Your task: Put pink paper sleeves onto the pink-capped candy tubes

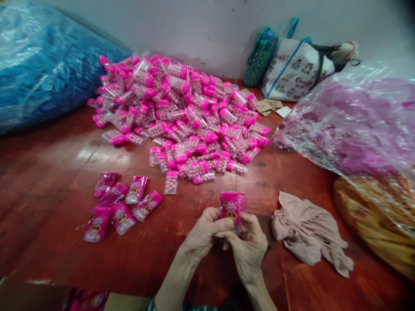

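Observation:
A pink printed sleeve (231,205) is held upright between my two hands near the table's front edge. My left hand (202,233) pinches its left side, the thumb lying across the front. My right hand (249,246) grips the lower right, fingers curled around it. Whether a candy container sits inside the sleeve is hidden. Beyond my hands rises a large heap of clear candy containers (194,116) with pink caps and pink balls inside. To the left lie several containers in pink printed sleeves (123,218), some overlapping.
A crumpled beige cloth (308,229) lies right of my hands. A clear bag of pink pieces (353,116) rests on yellow fabric (366,216) at right. A big bag of blue pieces (48,65) stands back left. Tote bags (292,69) lean against the wall, near cardboard scraps (267,107).

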The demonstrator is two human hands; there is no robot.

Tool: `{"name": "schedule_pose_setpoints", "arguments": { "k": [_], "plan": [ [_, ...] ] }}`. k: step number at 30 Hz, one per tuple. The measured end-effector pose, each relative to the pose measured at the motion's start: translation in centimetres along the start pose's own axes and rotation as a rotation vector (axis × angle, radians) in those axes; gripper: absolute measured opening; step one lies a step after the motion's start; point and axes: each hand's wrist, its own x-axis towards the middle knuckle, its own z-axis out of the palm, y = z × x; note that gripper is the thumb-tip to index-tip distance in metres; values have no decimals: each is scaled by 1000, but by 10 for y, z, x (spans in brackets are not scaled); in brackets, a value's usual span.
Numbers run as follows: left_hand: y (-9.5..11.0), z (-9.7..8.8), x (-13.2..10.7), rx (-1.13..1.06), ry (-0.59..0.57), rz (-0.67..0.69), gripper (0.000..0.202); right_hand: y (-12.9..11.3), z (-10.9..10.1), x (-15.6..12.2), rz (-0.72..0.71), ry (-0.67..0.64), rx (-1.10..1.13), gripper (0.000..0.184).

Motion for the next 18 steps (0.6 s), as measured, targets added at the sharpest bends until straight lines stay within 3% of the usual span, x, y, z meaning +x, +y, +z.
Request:
{"name": "schedule_pose_setpoints", "arguments": {
  "k": [12,18],
  "plan": [
    [1,3,0,32,-43,-30,21,-8,-10,7,141,-98,-97,26],
    [0,3,0,43,-24,-9,19,-7,-15,11,134,-154,-140,25]
  ]
}}
